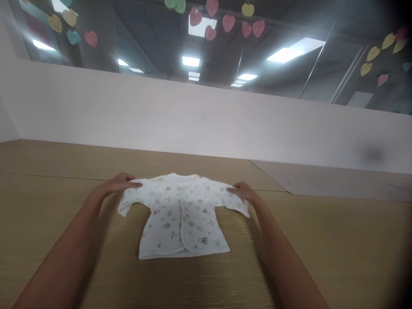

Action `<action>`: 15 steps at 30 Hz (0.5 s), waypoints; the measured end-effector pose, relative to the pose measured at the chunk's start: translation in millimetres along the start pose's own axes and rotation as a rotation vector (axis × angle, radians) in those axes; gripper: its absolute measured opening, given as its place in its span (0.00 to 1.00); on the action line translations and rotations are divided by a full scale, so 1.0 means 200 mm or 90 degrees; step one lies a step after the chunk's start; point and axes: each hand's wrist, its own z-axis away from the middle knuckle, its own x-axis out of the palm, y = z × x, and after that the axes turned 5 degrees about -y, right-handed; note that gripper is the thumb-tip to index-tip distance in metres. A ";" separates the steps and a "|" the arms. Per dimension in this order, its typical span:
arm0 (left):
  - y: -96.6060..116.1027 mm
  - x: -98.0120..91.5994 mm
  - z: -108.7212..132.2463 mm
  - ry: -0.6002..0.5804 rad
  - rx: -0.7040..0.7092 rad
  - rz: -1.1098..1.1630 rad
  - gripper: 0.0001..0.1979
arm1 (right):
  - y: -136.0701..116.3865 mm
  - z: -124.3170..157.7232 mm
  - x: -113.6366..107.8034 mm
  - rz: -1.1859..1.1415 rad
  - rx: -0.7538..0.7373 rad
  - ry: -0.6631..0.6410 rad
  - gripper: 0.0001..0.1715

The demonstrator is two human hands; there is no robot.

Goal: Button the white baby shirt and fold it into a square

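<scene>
Two hands on white baby top (180, 219) sleeves, left hand (120, 183) & right hand (244, 192) half-curled, undersides hidden, maybe gripping cloth

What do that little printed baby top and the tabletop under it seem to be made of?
The baby top looks like soft white cotton knit: it creases limply, with a matte finish and small printed motifs. The tabletop looks like pale wood-grain laminate or veneer, which the view can't settle: fine streaky grain, a slight sheen, straight seams between panels.
</scene>
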 end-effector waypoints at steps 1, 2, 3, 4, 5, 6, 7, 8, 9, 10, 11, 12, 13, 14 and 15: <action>0.00 -0.01 0.01 0.031 0.001 0.003 0.21 | 0.02 -0.01 0.00 -0.001 0.015 0.013 0.21; 0.00 -0.02 0.01 0.066 -0.004 -0.004 0.21 | 0.03 -0.02 0.00 0.007 0.028 0.032 0.20; 0.00 -0.02 0.01 0.103 -0.013 -0.022 0.21 | 0.04 -0.03 0.01 0.027 0.039 0.056 0.19; -0.02 -0.02 0.00 0.142 -0.025 -0.049 0.20 | 0.05 -0.03 0.02 0.053 0.049 0.085 0.19; -0.03 -0.02 -0.01 0.182 -0.037 -0.082 0.19 | 0.06 -0.04 0.03 0.080 0.063 0.112 0.17; -0.04 -0.01 -0.02 0.220 -0.044 -0.114 0.18 | 0.06 -0.05 0.04 0.105 0.081 0.130 0.16; -0.04 -0.01 -0.04 0.249 -0.043 -0.141 0.17 | 0.06 -0.05 0.05 0.126 0.100 0.138 0.15; -0.04 0.00 -0.05 0.269 -0.034 -0.158 0.16 | 0.06 -0.05 0.05 0.148 0.121 0.139 0.14; -0.02 0.02 -0.07 0.279 -0.021 -0.166 0.15 | 0.05 -0.05 0.06 0.174 0.140 0.139 0.13; 0.01 0.03 -0.08 0.281 -0.004 -0.167 0.15 | 0.03 -0.05 0.06 0.204 0.152 0.142 0.13; 0.06 0.06 -0.09 0.272 0.016 -0.161 0.15 | 0.01 -0.05 0.07 0.237 0.154 0.151 0.13; 0.11 0.09 -0.10 0.257 0.037 -0.153 0.15 | -0.02 -0.05 0.08 0.266 0.147 0.163 0.14; 0.17 0.13 -0.10 0.236 0.063 -0.142 0.15 | -0.06 -0.04 0.09 0.286 0.128 0.169 0.14; 0.24 0.18 -0.11 0.205 0.094 -0.130 0.16 | -0.10 -0.03 0.12 0.292 0.097 0.163 0.14; 0.31 0.24 -0.11 0.175 0.122 -0.126 0.17 | -0.15 -0.03 0.15 0.285 0.054 0.145 0.15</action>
